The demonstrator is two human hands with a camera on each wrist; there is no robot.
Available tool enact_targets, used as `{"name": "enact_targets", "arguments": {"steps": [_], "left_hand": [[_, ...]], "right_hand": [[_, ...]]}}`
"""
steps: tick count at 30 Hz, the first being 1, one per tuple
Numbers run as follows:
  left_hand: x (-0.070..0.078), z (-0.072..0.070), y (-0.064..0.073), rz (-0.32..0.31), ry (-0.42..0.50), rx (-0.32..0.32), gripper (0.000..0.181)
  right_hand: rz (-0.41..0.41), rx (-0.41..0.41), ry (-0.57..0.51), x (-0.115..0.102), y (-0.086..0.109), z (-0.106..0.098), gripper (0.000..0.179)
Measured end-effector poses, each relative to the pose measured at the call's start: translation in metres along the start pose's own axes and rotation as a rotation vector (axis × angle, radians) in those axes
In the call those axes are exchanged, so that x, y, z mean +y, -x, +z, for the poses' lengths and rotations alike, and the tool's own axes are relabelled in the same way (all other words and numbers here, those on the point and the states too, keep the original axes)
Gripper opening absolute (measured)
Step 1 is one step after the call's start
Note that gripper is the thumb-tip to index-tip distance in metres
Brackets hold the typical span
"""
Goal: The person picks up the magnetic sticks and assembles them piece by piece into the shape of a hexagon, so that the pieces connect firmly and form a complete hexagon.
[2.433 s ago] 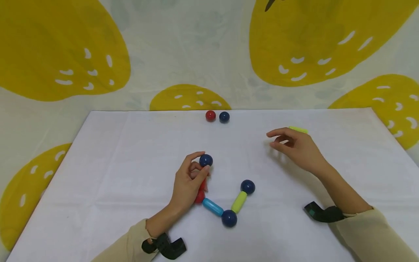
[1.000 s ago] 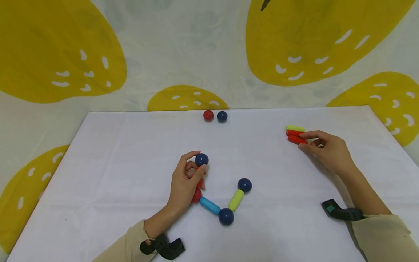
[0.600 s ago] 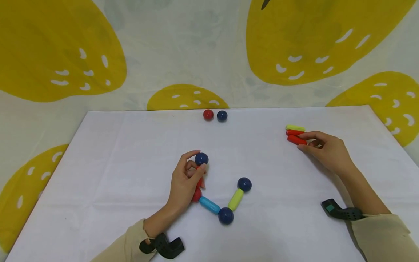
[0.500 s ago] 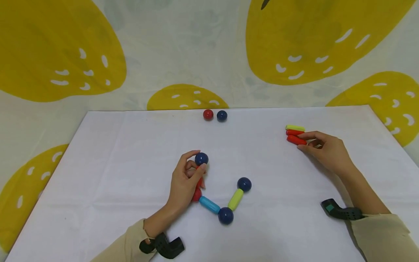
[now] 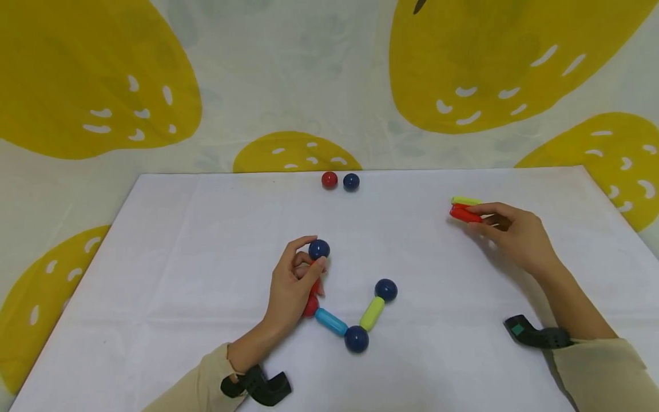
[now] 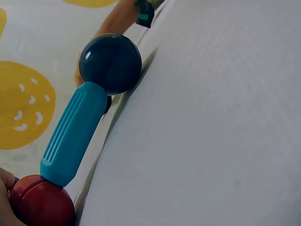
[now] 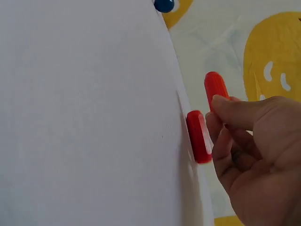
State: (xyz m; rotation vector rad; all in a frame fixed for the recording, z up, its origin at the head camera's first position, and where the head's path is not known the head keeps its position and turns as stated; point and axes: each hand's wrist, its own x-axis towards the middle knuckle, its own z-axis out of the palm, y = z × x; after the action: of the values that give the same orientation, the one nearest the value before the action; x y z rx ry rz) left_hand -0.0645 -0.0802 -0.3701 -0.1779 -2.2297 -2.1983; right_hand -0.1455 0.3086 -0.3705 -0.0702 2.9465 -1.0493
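Note:
My left hand (image 5: 294, 280) pinches a dark blue ball (image 5: 319, 249) between finger and thumb. A red rod, partly hidden by that hand, runs from it to a red ball (image 5: 310, 306). From there a light blue rod (image 5: 331, 322) joins a second dark blue ball (image 5: 356, 339), and a yellow-green rod (image 5: 372, 313) leads up to a third (image 5: 386, 290). My right hand (image 5: 517, 234) pinches a red rod (image 7: 216, 87) by one end, slightly raised. Just below it, another red rod (image 7: 198, 137) lies on the table in the right wrist view.
Beside the right hand lies a loose yellow-green rod (image 5: 465, 200). At the white table's (image 5: 231, 229) far edge sit a loose red ball (image 5: 329, 179) and a loose dark blue ball (image 5: 351, 182). Behind hangs a cloth (image 5: 309, 68) with yellow shapes.
My right hand has moved right to the loose rods, taken hold of the nearest red one and raised it a little. The left hand keeps its hold on the blue ball.

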Motion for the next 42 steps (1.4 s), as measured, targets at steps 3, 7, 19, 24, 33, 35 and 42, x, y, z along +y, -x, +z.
{"name": "enact_targets", "arguments": {"steps": [3,7,19,24,33,35,42], "left_hand": [[0.001,0.000,0.000,0.001,-0.002,-0.002,0.039],[0.001,0.000,0.000,-0.001,-0.004,0.000,0.039],[0.001,-0.002,0.000,-0.005,-0.006,0.018,0.039],[0.001,-0.001,0.000,-0.011,-0.008,0.009,0.039],[0.000,0.001,-0.001,-0.010,-0.017,0.008,0.038],[0.000,0.001,-0.001,-0.012,-0.016,0.003,0.038],[-0.013,-0.001,-0.001,-0.004,0.005,-0.006,0.040]], "right_hand": [[-0.066,-0.012,-0.075,-0.017,0.000,0.004,0.033],[-0.164,-0.035,-0.130,-0.045,-0.004,0.014,0.030],[-0.455,-0.255,-0.154,-0.121,-0.020,0.058,0.028],[-0.488,-0.323,-0.179,-0.133,-0.021,0.077,0.030],[-0.514,-0.377,-0.217,-0.144,-0.021,0.086,0.031],[-0.520,-0.380,-0.213,-0.145,-0.021,0.087,0.031],[-0.516,-0.386,-0.202,-0.149,-0.020,0.092,0.028]]}}
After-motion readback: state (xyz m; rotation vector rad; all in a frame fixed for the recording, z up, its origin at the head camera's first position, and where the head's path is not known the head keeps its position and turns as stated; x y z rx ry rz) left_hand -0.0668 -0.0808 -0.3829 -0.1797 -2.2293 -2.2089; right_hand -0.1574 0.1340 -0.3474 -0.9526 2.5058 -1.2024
